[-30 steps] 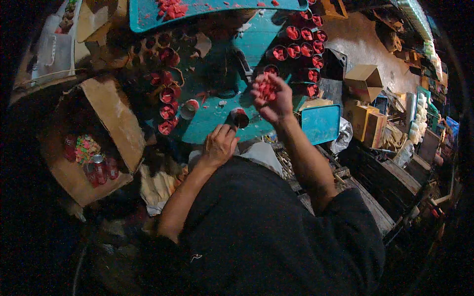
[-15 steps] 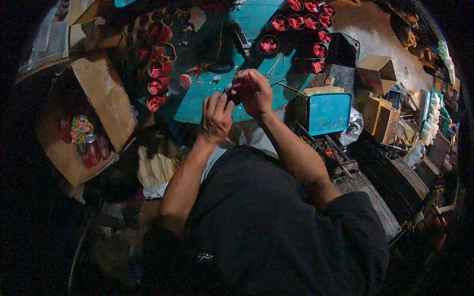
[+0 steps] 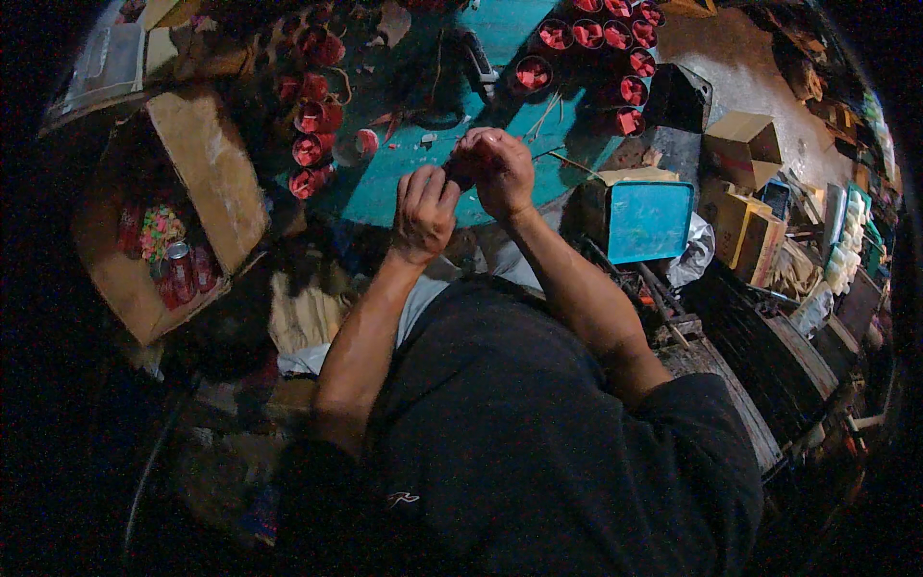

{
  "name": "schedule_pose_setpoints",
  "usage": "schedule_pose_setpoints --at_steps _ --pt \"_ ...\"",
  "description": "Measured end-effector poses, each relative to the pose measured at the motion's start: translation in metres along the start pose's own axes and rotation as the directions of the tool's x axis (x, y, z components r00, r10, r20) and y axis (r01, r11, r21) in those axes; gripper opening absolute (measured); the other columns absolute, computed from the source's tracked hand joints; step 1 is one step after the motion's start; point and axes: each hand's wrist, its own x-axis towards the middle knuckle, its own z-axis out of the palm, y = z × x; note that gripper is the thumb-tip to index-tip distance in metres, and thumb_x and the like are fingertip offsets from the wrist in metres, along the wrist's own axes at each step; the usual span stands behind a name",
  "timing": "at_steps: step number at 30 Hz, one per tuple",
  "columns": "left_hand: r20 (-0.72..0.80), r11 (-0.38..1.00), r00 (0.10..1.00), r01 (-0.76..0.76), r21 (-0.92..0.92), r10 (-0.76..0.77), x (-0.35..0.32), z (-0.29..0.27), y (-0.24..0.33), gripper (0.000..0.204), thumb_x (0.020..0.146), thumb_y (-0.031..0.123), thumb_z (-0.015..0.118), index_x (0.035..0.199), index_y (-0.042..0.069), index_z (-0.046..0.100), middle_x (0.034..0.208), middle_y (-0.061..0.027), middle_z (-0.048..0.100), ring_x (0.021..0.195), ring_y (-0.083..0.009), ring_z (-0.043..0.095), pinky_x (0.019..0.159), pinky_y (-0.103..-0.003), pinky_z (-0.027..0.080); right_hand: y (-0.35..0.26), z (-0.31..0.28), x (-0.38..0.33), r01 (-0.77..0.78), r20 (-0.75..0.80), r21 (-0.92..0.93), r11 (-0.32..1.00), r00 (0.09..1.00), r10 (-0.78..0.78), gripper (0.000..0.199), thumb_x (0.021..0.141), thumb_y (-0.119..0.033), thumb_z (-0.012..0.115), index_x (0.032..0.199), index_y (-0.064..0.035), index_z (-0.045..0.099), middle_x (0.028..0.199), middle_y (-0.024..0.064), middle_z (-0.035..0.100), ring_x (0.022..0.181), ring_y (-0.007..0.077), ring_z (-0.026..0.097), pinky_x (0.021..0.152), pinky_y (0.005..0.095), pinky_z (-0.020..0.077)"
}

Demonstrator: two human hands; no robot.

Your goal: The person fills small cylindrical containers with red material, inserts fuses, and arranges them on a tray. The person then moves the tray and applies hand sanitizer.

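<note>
Above the near edge of a teal table, my two hands meet around a dark reddish object mostly hidden by the fingers; its kind cannot be made out. My right hand is closed around it. My left hand has its fingers curled together against the object's near left side. Beyond my hands lies a dark tool with a pale metal end. A round container with red pieces inside stands to the right of this tool. Thin sticks lie nearer.
More red-filled containers stand in groups at the left and far right. An open cardboard box at left holds red cans and a colourful bunch. A blue square-topped container stands beside my right forearm; cardboard boxes lie beyond.
The view has shifted slightly, so the table and containers sit a little higher. Both hands stay together at the reddish object, with the left fingers a bit more curled.
</note>
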Motion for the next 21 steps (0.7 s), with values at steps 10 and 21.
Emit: schedule_pose_setpoints --at_steps 10,21 --pt "-0.057 1.000 0.998 -0.001 -0.003 0.001 0.000 0.006 0.001 0.026 0.075 0.006 0.065 0.100 -0.001 0.066 0.111 -0.0174 0.067 0.106 -0.0362 0.063 0.089 -0.049 0.049 -0.002 -0.009 -0.009 -0.033 -0.084 -0.085 0.996 0.996 0.026 0.025 0.098 -0.022 0.061 0.093 0.0012 0.069 0.087 0.0105 0.070 0.074 0.0192 0.065 0.070 0.0317 0.0519" --pt "-0.109 1.000 0.994 -0.018 0.011 0.020 0.002 0.013 -0.007 0.027 0.076 0.005 0.065 0.102 0.001 0.066 0.104 -0.0134 0.068 0.099 -0.0317 0.064 0.082 -0.045 0.047 0.000 0.008 -0.030 0.058 -0.145 -0.079 0.995 0.987 -0.069 0.027 0.102 -0.023 0.058 0.099 0.0018 0.069 0.094 0.0128 0.073 0.083 0.0203 0.069 0.078 0.0341 0.0550"
